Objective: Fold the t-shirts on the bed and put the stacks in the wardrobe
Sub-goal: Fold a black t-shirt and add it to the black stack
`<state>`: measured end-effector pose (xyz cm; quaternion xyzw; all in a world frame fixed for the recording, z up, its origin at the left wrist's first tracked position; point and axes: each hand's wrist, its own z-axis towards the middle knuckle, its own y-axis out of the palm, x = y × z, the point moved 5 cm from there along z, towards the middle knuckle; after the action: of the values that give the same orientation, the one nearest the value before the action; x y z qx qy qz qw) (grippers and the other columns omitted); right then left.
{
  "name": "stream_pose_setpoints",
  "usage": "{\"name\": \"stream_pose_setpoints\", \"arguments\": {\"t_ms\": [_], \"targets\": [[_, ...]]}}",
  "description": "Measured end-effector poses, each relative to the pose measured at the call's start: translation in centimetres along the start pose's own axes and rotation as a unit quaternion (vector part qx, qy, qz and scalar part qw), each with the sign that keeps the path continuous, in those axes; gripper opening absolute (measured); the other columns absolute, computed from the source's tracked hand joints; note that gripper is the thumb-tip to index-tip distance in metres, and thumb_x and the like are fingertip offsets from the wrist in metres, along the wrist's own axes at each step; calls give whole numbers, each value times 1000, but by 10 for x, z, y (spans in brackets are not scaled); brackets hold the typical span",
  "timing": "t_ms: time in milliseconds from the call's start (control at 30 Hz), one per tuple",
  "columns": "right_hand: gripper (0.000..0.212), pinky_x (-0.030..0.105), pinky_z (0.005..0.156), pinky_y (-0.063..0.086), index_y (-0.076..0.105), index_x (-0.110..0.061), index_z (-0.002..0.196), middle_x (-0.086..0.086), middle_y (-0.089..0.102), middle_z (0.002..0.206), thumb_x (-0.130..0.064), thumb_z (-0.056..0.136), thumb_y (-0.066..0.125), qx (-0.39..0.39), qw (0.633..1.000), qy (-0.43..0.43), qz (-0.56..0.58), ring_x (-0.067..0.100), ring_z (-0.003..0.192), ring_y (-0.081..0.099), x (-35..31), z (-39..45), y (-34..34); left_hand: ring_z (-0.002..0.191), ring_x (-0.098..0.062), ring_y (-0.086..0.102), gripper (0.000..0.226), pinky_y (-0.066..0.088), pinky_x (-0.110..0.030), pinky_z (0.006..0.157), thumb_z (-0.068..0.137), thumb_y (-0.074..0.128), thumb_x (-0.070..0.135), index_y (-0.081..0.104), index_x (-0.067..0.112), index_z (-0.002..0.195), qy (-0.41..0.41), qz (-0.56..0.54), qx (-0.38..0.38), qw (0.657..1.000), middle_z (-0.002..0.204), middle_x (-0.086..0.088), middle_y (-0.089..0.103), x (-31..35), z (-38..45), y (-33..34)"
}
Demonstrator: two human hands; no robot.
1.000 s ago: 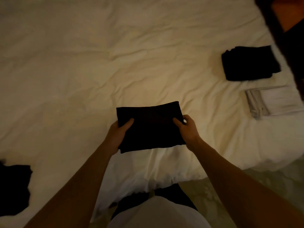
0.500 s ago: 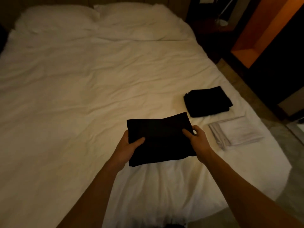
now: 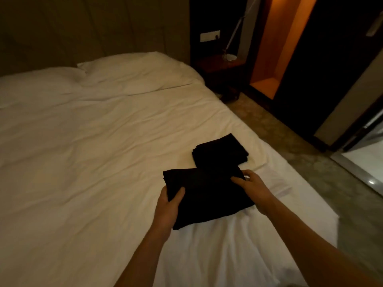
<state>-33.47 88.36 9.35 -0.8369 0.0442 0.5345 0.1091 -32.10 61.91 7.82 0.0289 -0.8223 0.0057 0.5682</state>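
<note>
Both hands hold a folded black shirt [image 3: 207, 195] above the bed [image 3: 93, 152], near its right edge — the left hand [image 3: 169, 206] grips the shirt's left end, thumb on top and fingers beneath, while the right hand [image 3: 253, 188] pinches its right end. The shirt's far corner overlaps a black stack [image 3: 220, 151] lying on the bed just beyond.

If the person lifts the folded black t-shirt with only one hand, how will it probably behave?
The folded black t-shirt is soft cloth, so it would likely droop and unfold. The left hand and right hand grip opposite edges, which probably keeps it flat. It looks thin, so likely light.
</note>
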Motion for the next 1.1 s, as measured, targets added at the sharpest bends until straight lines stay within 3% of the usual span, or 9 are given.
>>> {"name": "stream_pose_setpoints", "arguments": {"t_ms": [133,267,367,567,733,867,933,1000,1100], "targets": [[21,23,65,53,58,-12,115,13,68,104,-8,95,61,34,999,-19,-11,20,85,68,-1,3,-29,111,-16,64,43,51,-43,100,95,63,35,51,27,135,6,19,-33,999,125,5,64,4,18,31],[26,30,75,56,56,-14,123,9,68,105,-11,97,58,45,998,-27,-38,24,92,68,-10,33,-60,113,-16,62,43,49,-42,101,97,59,31,48,26,139,12,19,-45,999,127,7,62,8,33,67],[28,39,83,56,55,-13,126,9,68,104,-11,97,58,44,997,-32,-48,28,93,68,-19,64,-73,114,-17,61,45,49,-43,102,98,59,31,46,25,140,9,31,-27,999,128,5,61,12,58,87],[25,40,84,56,56,-11,123,8,68,102,-10,98,56,37,997,-34,-57,26,93,67,-37,154,-91,113,-20,61,44,50,-46,100,98,58,30,47,24,140,3,62,38,997,129,2,61,19,127,138],[21,28,76,53,54,-18,117,-1,65,97,-9,99,54,36,997,-38,-58,13,88,63,-53,218,-105,116,-23,60,47,50,-45,98,100,54,28,43,22,145,0,86,64,994,132,0,59,25,183,170],[25,39,84,56,56,-15,122,3,67,101,-12,98,56,50,995,-43,-77,21,95,66,-57,265,-114,114,-26,61,47,51,-39,91,102,50,29,42,20,147,35,129,89,987,131,-3,60,31,221,190],[28,41,87,56,55,-14,126,5,67,105,-14,98,56,49,994,-43,-89,22,98,66,-56,288,-114,105,-22,63,48,51,-31,80,102,48,29,38,21,149,59,142,100,983,125,-1,62,34,235,199],[30,42,89,55,53,-14,129,4,66,108,-14,99,55,42,994,-35,-98,22,100,65,-50,309,-112,82,-19,64,55,48,-20,61,103,46,29,24,31,153,65,146,110,981,108,6,64,36,244,207],[32,45,89,55,53,-15,130,4,67,108,-16,99,55,34,993,-38,-109,23,101,66,-43,341,-110,49,-30,54,61,35,-24,41,103,43,31,8,47,150,86,160,117,977,70,1,61,39,260,213]]}}
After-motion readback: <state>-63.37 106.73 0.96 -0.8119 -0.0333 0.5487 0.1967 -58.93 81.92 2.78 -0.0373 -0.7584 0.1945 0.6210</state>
